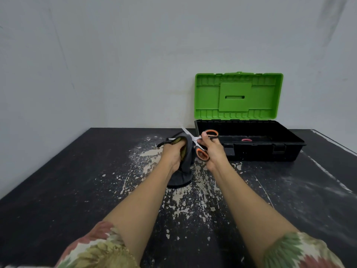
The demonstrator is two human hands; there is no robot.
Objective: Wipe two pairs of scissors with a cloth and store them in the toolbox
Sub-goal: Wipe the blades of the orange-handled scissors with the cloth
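Floral-print sleeves framed the bottom of the view, and from them two bare forearms reached out over the table (58, 180), a black top with paint worn off in pale patches. Left hand (172, 154) had its fingers curled round a dark grey cloth (184, 167), bunched over one steel blade, apparently so that the fabric, not skin, met the edge; the cloth's loose end hung down and touched the table. Right hand (212, 151) gripped the orange-and-black handled scissors (201, 145) by the loops, blades spread, probably to bare each blade for wiping. Both were held above the table, close together, just in front of the open plastic toolbox (270, 149), black-bodied with its green lid (239, 96) propped upright against the wall, so storing should take only a short reach. Inside lay a pink loop (246, 140), possibly the other pair's handle; too little showed to say.
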